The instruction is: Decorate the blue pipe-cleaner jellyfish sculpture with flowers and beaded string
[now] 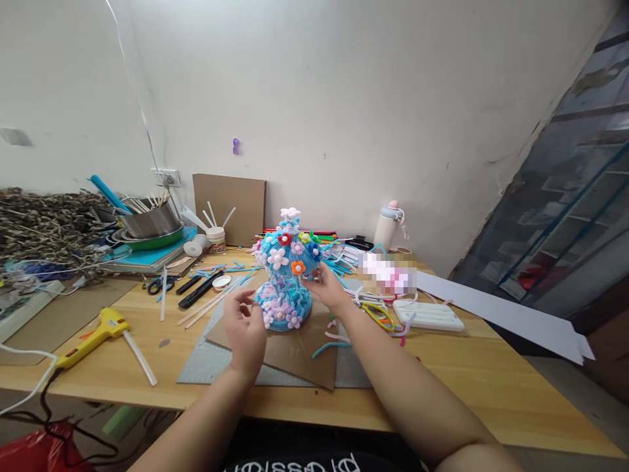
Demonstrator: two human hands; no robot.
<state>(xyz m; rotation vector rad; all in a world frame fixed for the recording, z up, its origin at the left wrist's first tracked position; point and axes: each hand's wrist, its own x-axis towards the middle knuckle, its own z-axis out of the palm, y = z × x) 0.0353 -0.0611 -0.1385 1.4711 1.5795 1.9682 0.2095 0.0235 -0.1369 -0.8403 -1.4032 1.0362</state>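
Note:
A blue fuzzy pipe-cleaner ornament (pixel 287 275) stands upright in front of me, with a domed top, a narrower middle and a round base. Colourful pipe-cleaner flowers cover the dome and base, and a pale pink flower tops it. Beside the base on the left is my left hand (pixel 246 331), its fingers bent and apart; whether the fingertips touch the ornament I cannot tell. My right hand (pixel 328 288) grips the ornament's right side under the dome's edge, some fingertips hidden behind it. Beneath it lie a cardboard sheet (pixel 314 364) and a grey cutting mat (pixel 201 367).
A yellow hot glue gun (pixel 98 337) lies at left, near scissors (pixel 162 283) and a black-handled cutter (pixel 201 288). Metal bowls (pixel 152 219) are stacked behind. Loose pipe cleaners (pixel 378 314), a white case (pixel 427 314) and a bottle (pixel 387 226) are on the right.

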